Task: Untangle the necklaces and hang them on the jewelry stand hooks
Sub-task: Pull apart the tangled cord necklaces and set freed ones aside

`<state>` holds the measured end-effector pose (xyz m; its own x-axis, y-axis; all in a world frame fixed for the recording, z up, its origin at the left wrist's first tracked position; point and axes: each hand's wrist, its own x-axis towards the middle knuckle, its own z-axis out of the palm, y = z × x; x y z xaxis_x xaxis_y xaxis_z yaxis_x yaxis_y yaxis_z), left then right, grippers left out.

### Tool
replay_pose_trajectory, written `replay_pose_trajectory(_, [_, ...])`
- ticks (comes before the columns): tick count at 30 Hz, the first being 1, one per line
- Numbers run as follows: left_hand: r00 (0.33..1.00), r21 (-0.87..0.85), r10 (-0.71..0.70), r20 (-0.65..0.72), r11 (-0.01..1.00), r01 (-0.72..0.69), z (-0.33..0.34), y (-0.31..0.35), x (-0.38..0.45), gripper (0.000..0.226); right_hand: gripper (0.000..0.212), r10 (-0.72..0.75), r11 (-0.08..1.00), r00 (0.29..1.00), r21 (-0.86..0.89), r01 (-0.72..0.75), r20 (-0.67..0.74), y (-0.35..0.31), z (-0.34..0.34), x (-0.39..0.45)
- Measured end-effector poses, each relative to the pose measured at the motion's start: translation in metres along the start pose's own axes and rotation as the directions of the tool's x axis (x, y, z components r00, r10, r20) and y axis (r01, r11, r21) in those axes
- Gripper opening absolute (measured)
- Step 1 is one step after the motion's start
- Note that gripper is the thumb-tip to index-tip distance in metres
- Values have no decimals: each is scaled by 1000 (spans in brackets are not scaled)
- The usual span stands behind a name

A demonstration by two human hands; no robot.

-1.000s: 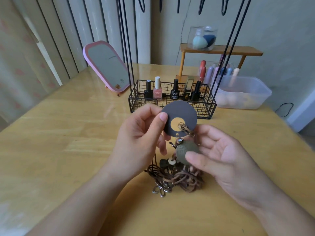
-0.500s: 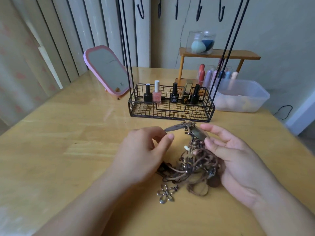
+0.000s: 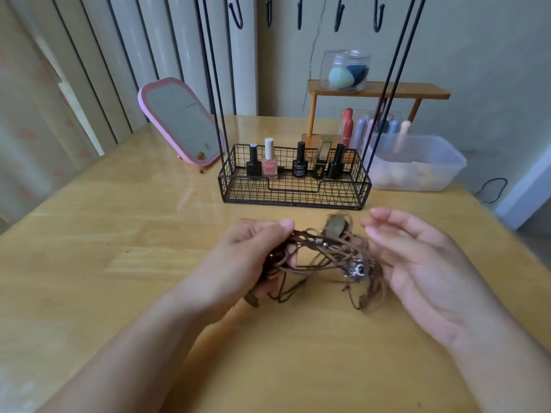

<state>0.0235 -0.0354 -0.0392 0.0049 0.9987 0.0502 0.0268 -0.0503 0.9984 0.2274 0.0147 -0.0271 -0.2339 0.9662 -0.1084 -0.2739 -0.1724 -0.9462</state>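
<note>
Pinching one end of the tangled necklaces [image 3: 322,257] just above the table [image 3: 119,263], the left hand [image 3: 250,257] grips limp brown cords. The bundle looks light, soft and snag-prone, so single strands near the pendants seem the best hold. The right hand [image 3: 417,263] is spread, fingers relaxed against the cords.

tangled brown cord necklaces [image 3: 325,260], with a dull oval pendant [image 3: 335,226] and silver charm [image 3: 356,269], were stretched above the table. black wire jewelry stand [image 3: 293,189] stood behind; its hooks [image 3: 338,16] were bare.
</note>
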Motion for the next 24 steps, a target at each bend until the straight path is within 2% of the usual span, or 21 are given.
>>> replay_pose_trajectory(1, [998,31,-31,-46,999,33,-2,0,1,43,35,-51,990,998,-132,46,-29,3,0,0])
replay_pose_trajectory(2, [994,132,-36,-108,990,50,-5,-1,2,44,32,-114,961,992,-260,98,-49,7,0,0])
replay_pose_trajectory(3, [986,311,-3,-169,949,56,-10,-3,3,45,30,-195,910,979,-384,159,-57,11,1,-1])
replay_pose_trajectory(4, [976,498,66,-209,866,48,-14,-6,3,44,29,-306,821,951,-518,241,-43,15,1,0])
replay_pose_trajectory(5, [964,634,140,-225,773,36,-17,-8,4,42,30,-420,678,908,-663,318,6,18,0,0])
replay_pose_trajectory(6, [952,700,193,-236,714,29,-20,-9,3,40,30,-491,508,867,-781,364,84,21,0,0])
replay_pose_trajectory(7, [944,716,223,-243,697,20,-21,-8,3,39,32,-490,367,854,-846,387,178,24,1,-2])
replay_pose_trajectory(9, [926,718,275,-260,696,-6,-21,-6,2,40,47,-292,207,903,-901,381,314,31,3,-4])
replay_pose_trajectory(10, [915,715,303,-267,699,-23,-21,-3,2,40,51,-209,152,915,-913,378,344,34,3,-4])
replay_pose_trajectory(12, [897,634,322,-303,771,-63,-22,0,3,42,34,-222,117,906,-913,391,360,36,0,0])
replay_pose_trajectory(14, [875,481,299,-380,872,-89,-25,2,4,46,12,-324,125,879,-904,408,351,31,-1,2])
replay_pose_trajectory(15, [867,419,274,-417,904,-84,-28,2,5,48,19,-348,167,879,-901,400,326,28,-2,3])
replay_pose_trajectory(16, [860,370,243,-448,927,-69,-30,3,6,50,26,-353,273,891,-879,390,286,24,-3,4])
replay_pose_trajectory(17, [854,343,222,-471,938,-54,-31,3,7,51,32,-338,433,908,-816,384,248,18,-2,2])
replay_pose_trajectory(19, [828,425,267,-492,905,-39,-32,3,6,52,30,-254,789,946,-522,323,201,3,4,-8])
replay_pose_trajectory(20, [824,500,308,-476,865,-35,-32,3,5,51,27,-202,895,960,-362,261,195,-3,6,-12])
replay_pose_trajectory(21, [838,561,323,-439,827,-25,-32,3,5,48,26,-161,943,968,-260,208,192,-8,7,-14])
replay_pose_trajectory(22, [874,601,290,-389,799,2,-32,4,4,44,26,-125,955,976,-245,167,178,-11,6,-14])
replay_pose_trajectory(23, [920,631,217,-327,774,42,-33,4,4,41,31,-86,950,986,-287,125,144,-10,3,-13])
replay_pose_trajectory(24, [955,673,133,-264,735,83,-34,4,3,37,39,-46,913,994,-401,82,97,-9,0,-9])
